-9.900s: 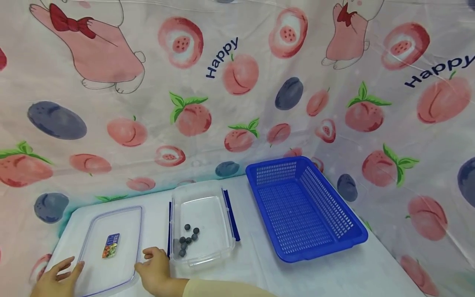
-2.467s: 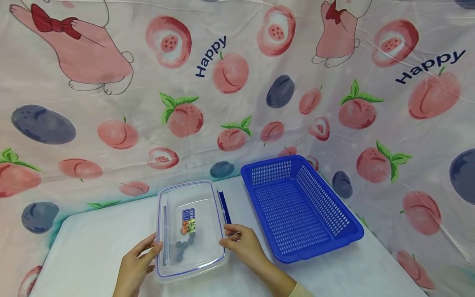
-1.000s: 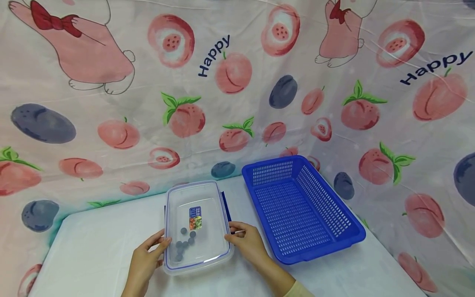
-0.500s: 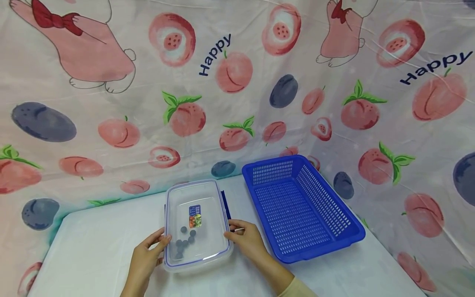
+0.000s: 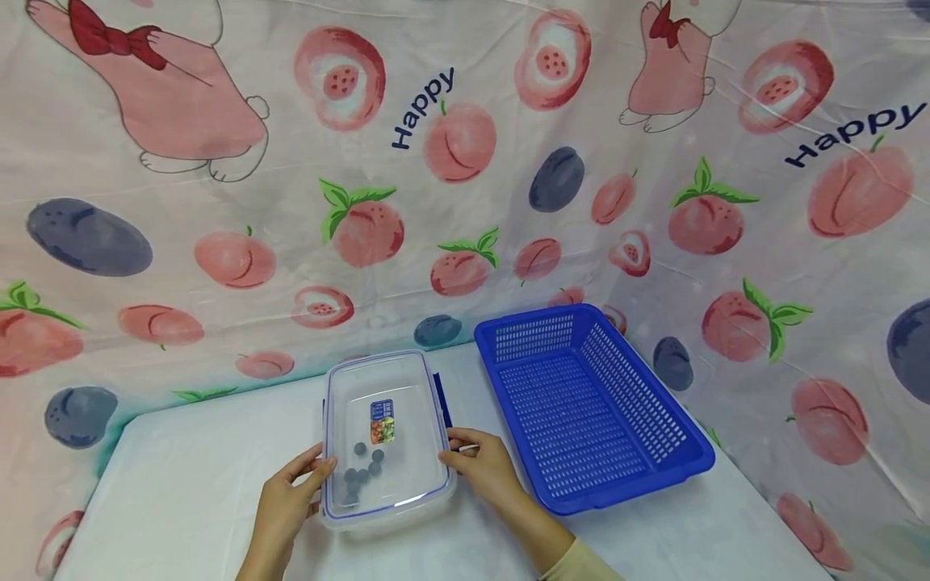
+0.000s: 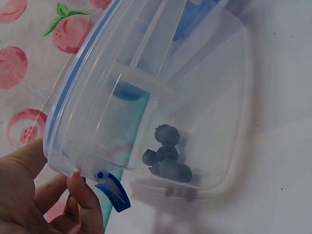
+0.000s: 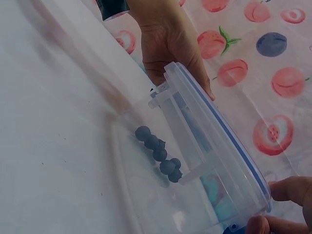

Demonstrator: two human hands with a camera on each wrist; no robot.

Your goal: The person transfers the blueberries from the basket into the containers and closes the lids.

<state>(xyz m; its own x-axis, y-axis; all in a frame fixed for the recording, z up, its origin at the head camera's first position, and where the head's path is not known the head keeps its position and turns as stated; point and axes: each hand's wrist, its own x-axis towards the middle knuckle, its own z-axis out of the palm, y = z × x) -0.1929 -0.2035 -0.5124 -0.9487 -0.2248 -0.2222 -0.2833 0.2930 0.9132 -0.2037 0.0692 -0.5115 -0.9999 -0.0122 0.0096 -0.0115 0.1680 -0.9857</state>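
A clear lid [image 5: 410, 383] with a blue seal and a small label sits over a clear plastic food container [image 6: 214, 122] on the white table. Several blueberries [image 6: 168, 153] lie inside, near the front left corner. At the left edge, my left hand [image 5: 285, 496] pinches the lid and rim, thumb on top and fingers underneath. On the opposite edge, my right hand [image 5: 492, 472] pinches likewise. A blue latch [image 6: 114, 192] hangs loose beside the left fingers; another blue latch [image 5: 442, 402] sticks out on the right side. The fingertips under the rim are partly hidden.
A blue slotted basket [image 5: 534, 440] stands right of the container, close to my right hand. The white table [image 5: 189, 476] extends to the left. Behind and to the right hangs a fruit-print cloth [image 5: 407, 266].
About ten seconds ago the lid lay on the table at the left; both hands have brought it over onto the container. Over the last second, the hands and lid have hardly moved.
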